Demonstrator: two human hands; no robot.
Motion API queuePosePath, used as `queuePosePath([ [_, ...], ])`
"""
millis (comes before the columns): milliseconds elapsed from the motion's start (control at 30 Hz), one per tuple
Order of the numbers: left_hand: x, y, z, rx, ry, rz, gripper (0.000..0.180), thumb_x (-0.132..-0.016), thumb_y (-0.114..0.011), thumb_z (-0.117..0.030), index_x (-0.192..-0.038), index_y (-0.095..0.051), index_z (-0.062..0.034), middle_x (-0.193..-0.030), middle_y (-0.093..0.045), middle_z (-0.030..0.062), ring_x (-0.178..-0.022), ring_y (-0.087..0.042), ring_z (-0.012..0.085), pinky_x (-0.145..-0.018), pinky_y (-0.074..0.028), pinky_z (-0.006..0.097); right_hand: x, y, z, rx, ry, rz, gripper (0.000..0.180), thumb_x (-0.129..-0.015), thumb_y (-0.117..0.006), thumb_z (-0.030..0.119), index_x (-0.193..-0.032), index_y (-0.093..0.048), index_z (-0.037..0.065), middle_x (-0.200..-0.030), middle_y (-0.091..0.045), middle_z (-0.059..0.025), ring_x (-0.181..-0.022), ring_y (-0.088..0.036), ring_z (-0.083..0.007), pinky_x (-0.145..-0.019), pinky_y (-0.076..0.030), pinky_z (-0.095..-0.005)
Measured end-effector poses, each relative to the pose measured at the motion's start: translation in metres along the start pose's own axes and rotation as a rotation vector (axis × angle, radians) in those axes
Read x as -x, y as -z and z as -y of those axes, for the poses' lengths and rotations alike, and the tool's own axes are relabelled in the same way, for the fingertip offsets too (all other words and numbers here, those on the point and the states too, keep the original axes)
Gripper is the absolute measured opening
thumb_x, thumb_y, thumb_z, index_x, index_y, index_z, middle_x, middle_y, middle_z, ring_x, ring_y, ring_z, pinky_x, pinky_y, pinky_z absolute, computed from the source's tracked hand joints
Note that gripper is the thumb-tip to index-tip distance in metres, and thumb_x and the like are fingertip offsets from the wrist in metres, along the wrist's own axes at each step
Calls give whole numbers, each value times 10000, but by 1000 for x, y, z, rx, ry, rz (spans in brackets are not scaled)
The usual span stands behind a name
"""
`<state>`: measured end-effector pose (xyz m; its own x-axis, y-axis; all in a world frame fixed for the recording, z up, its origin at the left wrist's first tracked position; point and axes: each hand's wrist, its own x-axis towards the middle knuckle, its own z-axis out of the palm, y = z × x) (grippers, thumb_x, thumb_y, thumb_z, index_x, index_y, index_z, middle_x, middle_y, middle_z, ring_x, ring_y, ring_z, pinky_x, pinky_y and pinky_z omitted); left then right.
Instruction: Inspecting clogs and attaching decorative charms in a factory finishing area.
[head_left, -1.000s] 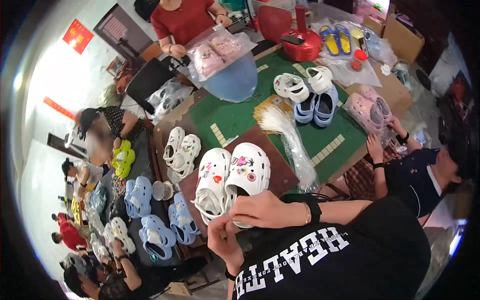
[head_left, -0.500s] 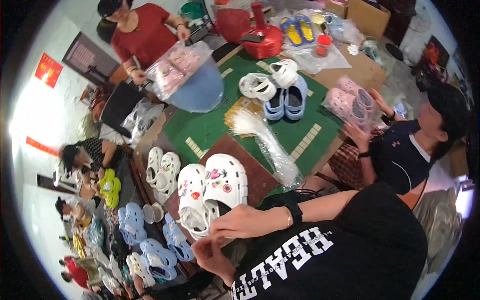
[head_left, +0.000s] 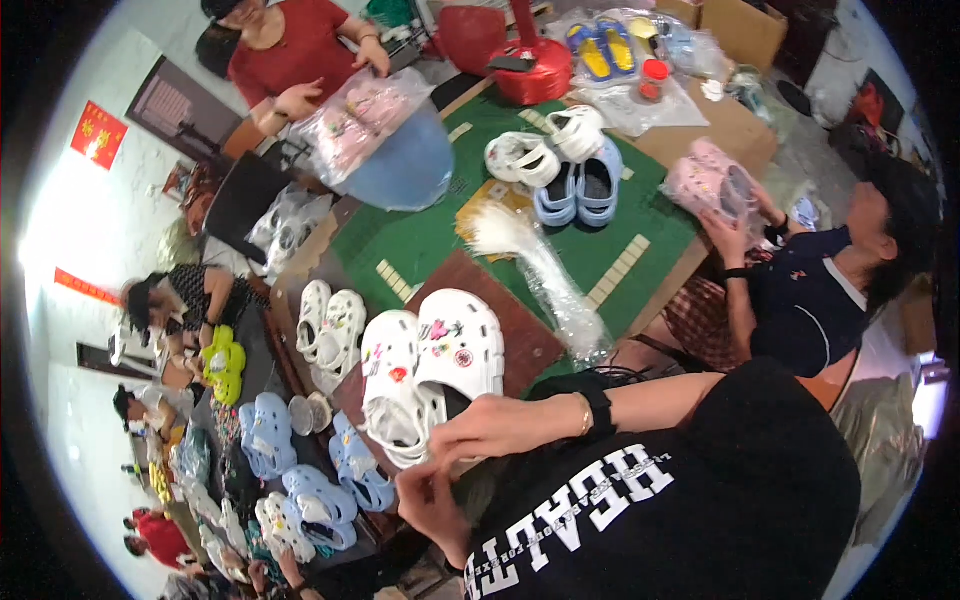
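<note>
A pair of large white clogs (head_left: 460, 340) with colourful charms stands side by side on the brown board, heels toward me. My right hand (head_left: 505, 428), a dark band on its wrist, reaches in from the right by the heel of the right clog, its fingers pinched. My left hand (head_left: 432, 508) meets it from below, fingers curled and pinched close to the right fingertips. Anything between the fingers is too small or hidden to make out. Beyond the clogs lies a bundle of thin clear-white plastic strands (head_left: 510, 240) in a clear sleeve.
Smaller white clogs (head_left: 333, 325) stand to the left. White and blue clogs (head_left: 578, 190) sit on the green table (head_left: 400, 245). A co-worker at right holds bagged pink clogs (head_left: 712, 185); another handles a bagged pink pair over a blue tub (head_left: 400, 170). Several blue clogs (head_left: 265, 435) fill the left table.
My hands stay pinched together by the heels. The co-worker in red has moved a hand on the bag over the tub. The whole view has shifted slightly.
</note>
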<state>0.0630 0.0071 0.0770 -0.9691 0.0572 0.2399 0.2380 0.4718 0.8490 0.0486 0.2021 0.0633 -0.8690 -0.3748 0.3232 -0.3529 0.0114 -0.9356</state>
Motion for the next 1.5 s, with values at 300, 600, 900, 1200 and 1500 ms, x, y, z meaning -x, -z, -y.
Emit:
queuePosePath([
  [300, -21, 8, 35, 297, -12, -167, 198, -888, -545, 75, -1075, -567, 18, -1013, -613, 75, -738, -572, 114, -651, -458, 225, -15, -10, 2, 571, 175, -289, 129, -935, -572, 191, -1006, -580, 84, -805, -594, -100, -675, -642, -283, -550, -516, -370],
  [600, -48, 11, 93, 433, 184, 78, 370, -1041, -432, -170, -1314, -484, 74, -1242, -574, 140, -1118, -541, 170, -972, -414, 298, -39, -40, -23, 995, -90, -143, 249, -851, -583, 176, -1063, -550, 49, -730, -580, -189, -529, -639, -316, -429, -482, -419],
  [900, -34, 5, 95, 450, 280, 195, 225, -1023, -472, -134, -1122, -583, 34, -911, -628, 18, -761, -567, 60, -668, -478, 212, -21, -27, -9, 1003, -256, -225, 339, -770, -623, 62, -1088, -505, 71, -843, -580, -188, -739, -638, -356, -566, -533, -435],
  [1200, -32, -23, 59, 583, 331, 137, 96, -995, -497, -67, -1048, -552, -9, -863, -603, 18, -704, -558, 69, -608, -447, 200, -6, 4, -28, 792, -225, -250, 282, -830, -602, 147, -1097, -516, 125, -802, -581, -170, -686, -620, -368, -584, -487, -473],
  [1500, -26, -72, -14, 530, 233, 433, 198, -959, -516, 3, -1146, -581, 17, -920, -630, 68, -797, -595, 110, -731, -478, 237, 79, 125, 49, 587, -516, -353, 288, -775, -602, 125, -1056, -572, 70, -861, -626, -126, -730, -603, -218, -670, -475, -328],
])
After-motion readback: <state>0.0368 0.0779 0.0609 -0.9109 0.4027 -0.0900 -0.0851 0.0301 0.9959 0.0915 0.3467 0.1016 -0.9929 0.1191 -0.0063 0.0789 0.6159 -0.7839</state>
